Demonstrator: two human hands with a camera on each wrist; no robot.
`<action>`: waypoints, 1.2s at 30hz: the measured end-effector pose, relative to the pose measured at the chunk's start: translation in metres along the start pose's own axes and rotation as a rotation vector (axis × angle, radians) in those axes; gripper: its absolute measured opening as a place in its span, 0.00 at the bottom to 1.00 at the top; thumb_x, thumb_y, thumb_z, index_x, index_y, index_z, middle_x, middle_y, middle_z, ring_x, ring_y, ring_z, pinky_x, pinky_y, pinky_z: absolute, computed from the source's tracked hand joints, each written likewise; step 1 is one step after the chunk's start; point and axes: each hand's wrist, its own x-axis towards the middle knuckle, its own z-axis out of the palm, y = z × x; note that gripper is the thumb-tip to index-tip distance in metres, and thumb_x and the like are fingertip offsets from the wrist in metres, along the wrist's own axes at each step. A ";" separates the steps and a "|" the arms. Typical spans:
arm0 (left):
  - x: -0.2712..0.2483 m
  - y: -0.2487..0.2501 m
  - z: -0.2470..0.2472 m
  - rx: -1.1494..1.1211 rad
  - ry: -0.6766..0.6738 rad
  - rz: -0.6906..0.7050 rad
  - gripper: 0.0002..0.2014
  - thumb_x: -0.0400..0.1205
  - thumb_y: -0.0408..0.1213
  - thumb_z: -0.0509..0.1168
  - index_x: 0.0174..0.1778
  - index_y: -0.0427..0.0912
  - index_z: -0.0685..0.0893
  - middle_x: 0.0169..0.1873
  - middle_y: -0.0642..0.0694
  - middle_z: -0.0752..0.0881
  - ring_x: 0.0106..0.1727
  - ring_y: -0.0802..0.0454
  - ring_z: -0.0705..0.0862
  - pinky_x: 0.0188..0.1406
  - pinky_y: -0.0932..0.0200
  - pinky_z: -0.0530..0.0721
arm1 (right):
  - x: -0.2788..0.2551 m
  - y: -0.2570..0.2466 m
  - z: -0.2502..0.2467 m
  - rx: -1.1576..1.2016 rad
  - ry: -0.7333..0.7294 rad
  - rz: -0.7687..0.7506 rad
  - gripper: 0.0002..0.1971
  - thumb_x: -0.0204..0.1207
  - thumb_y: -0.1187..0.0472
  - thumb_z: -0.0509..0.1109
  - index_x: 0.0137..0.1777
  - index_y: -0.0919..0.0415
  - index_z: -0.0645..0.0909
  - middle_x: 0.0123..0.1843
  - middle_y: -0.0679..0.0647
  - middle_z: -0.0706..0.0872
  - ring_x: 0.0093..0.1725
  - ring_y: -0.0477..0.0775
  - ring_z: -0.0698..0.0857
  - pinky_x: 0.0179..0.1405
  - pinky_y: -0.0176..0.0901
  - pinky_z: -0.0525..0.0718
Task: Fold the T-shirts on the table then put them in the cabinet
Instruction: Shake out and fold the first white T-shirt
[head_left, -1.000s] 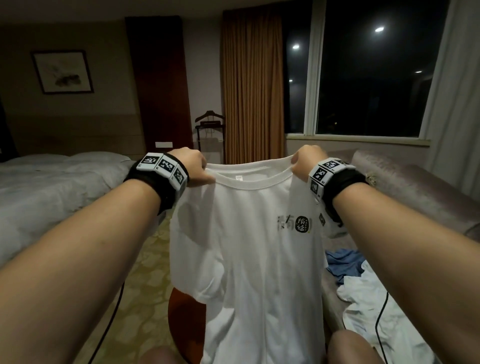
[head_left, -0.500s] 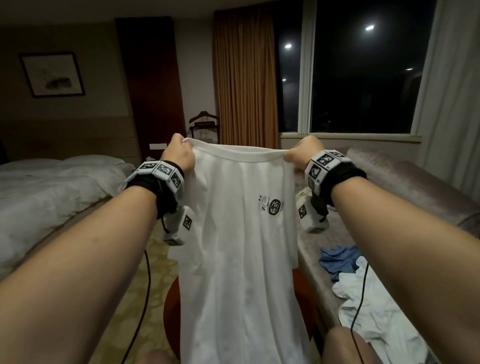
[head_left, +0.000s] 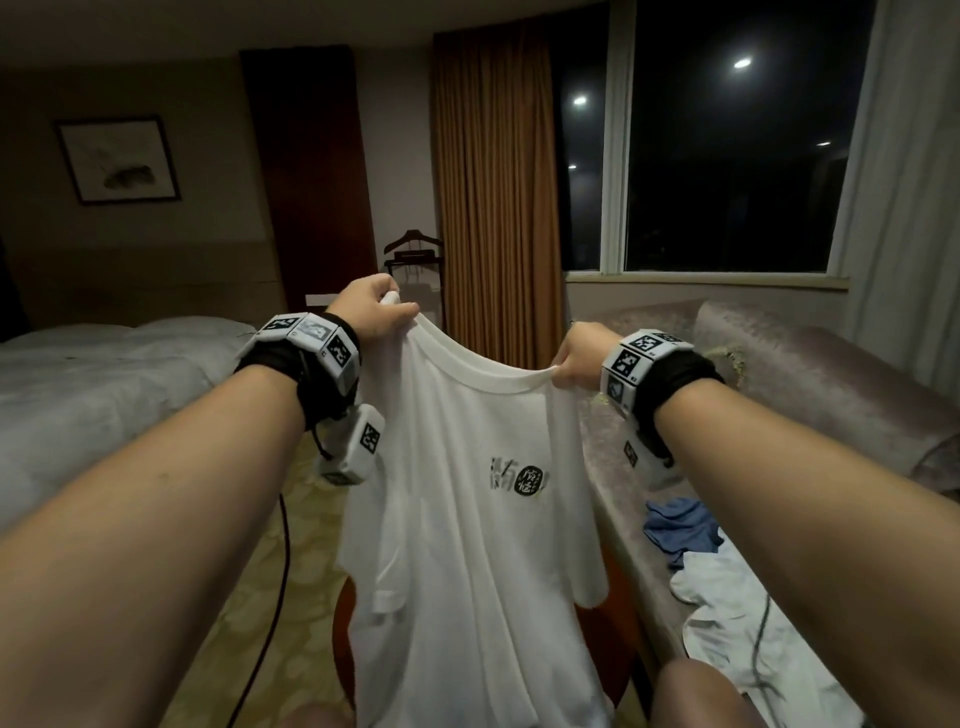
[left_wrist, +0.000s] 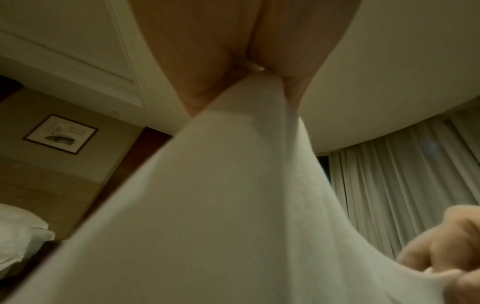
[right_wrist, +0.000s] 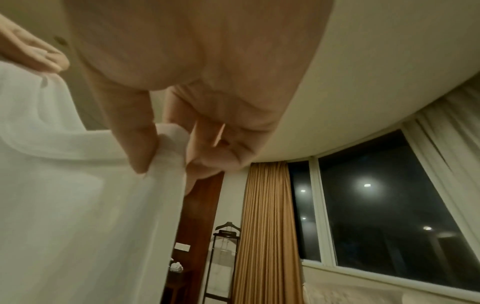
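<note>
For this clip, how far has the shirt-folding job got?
Early. Nothing folded or put away shows. In hand: the left hand and right hand pinch a white T-shirt by the shoulders, hanging unfolded in the air. Left: fold it, then the blue garment and white garment crumpled on the sofa. No cabinet identifiable.

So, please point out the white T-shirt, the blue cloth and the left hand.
white T-shirt (head_left: 467, 571), head view, chest below the logo.
blue cloth (head_left: 678, 527), head view, its middle.
left hand (head_left: 371, 306), head view, its back.
</note>
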 end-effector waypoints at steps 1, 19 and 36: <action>0.000 0.001 0.000 0.007 0.000 0.004 0.12 0.81 0.39 0.68 0.36 0.44 0.73 0.33 0.50 0.76 0.33 0.56 0.75 0.29 0.62 0.71 | 0.000 -0.001 0.002 -0.009 -0.017 -0.015 0.08 0.69 0.64 0.71 0.45 0.66 0.90 0.39 0.57 0.89 0.41 0.56 0.87 0.37 0.44 0.85; -0.009 -0.009 0.003 0.281 -0.223 0.020 0.15 0.81 0.24 0.61 0.49 0.46 0.90 0.57 0.46 0.86 0.62 0.47 0.82 0.64 0.53 0.80 | 0.017 0.002 0.009 -0.227 -0.149 0.089 0.12 0.67 0.55 0.72 0.44 0.63 0.85 0.44 0.58 0.88 0.47 0.61 0.87 0.49 0.51 0.87; -0.006 -0.026 0.012 0.798 -0.264 0.057 0.13 0.75 0.46 0.64 0.29 0.43 0.84 0.31 0.45 0.85 0.38 0.46 0.84 0.33 0.57 0.80 | 0.010 0.012 -0.005 -0.087 0.141 0.150 0.09 0.72 0.59 0.64 0.34 0.63 0.78 0.34 0.57 0.81 0.35 0.59 0.82 0.33 0.43 0.79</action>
